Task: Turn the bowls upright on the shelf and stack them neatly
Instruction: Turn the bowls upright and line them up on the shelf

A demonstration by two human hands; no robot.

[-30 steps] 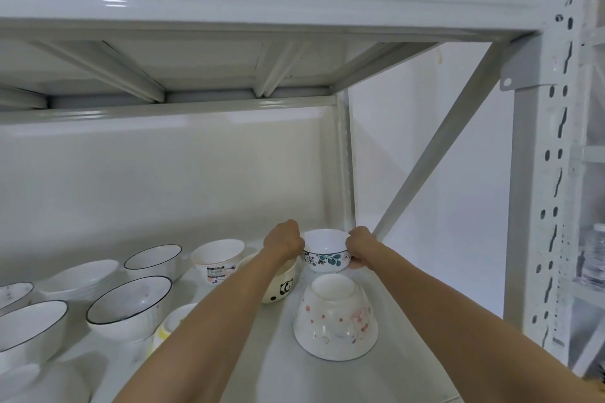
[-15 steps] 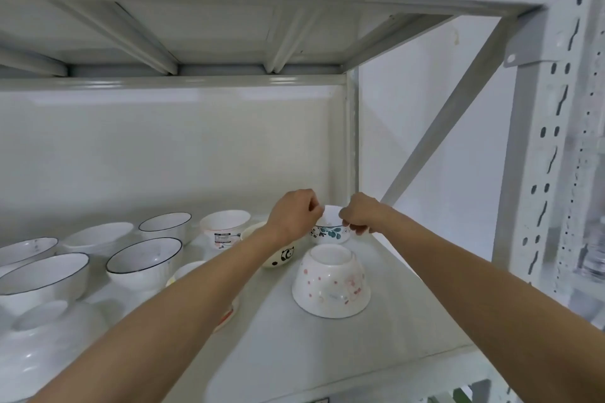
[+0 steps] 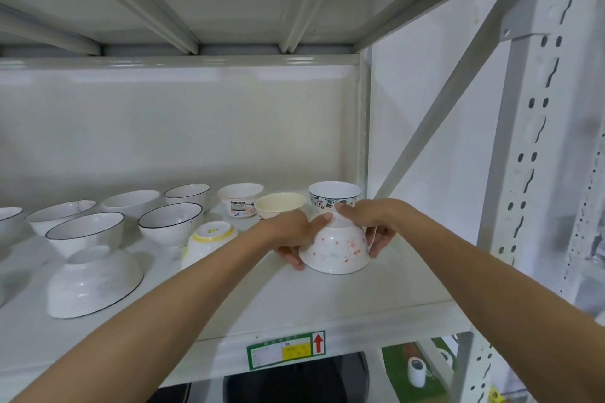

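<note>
On the shelf (image 3: 327, 304), upturned floral bowl (image 3: 337, 250) gripped between both hands (image 3: 291, 232)

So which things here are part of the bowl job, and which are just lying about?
Job:
- pink-flowered bowl, upside down, held by left hand and right hand
- yellow-ringed bowl, upside down
- black-rimmed bowl, upside down

Lying about:
- green label
- bottle below

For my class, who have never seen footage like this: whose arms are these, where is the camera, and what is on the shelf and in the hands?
The camera sits on a person's head, looking forward and down, so both bare arms are theirs. The left hand and right hand grip an upside-down white bowl with pink flowers on a grey metal shelf. Behind stands an upright blue-patterned bowl. Left of it are white black-rimmed bowls, one upside down, and an overturned yellow-banded bowl.
</note>
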